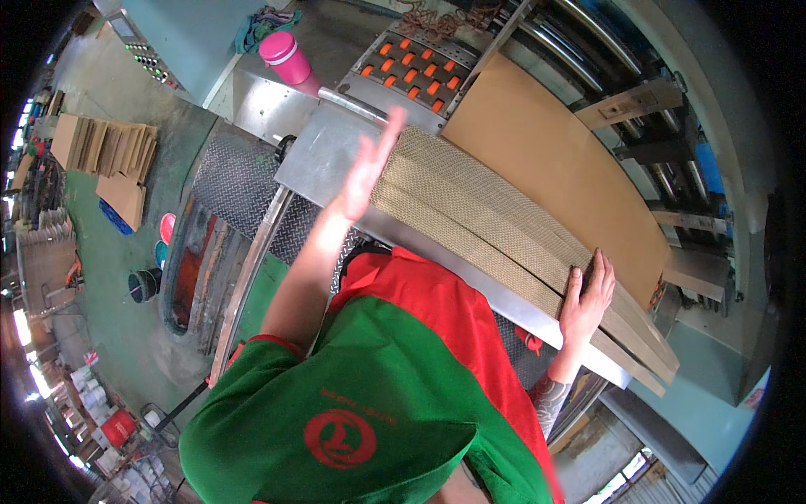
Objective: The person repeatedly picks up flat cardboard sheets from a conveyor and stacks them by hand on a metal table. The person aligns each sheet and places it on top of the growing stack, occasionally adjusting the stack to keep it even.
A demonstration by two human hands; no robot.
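Holds left hand (364, 172) with wide grip at left end of corrugated cardboard stack (478, 210), blurred, perhaps touching | rests right hand (587, 300) atop stack, with thumb spread wide

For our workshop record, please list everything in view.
Table: one, grey, centre
Stacks: two, brown, on table
Sheet: one, brown, beyond stacks
Rollers: many, orange, top centre
Container: one, pink, by rollers
Cloth: one, mixed, by container
Panel: one, grey, upper left
Machine: one, grey, right
Cardboard: one pile, brown, left
Bucket: one, black, left
Basins: two, pink/teal, left
Clutter: uncounted, mixed, left
Shirt: one, green-red, below
Left hand: one, bare, beside stacks
Right hand: one, bare, on stacks
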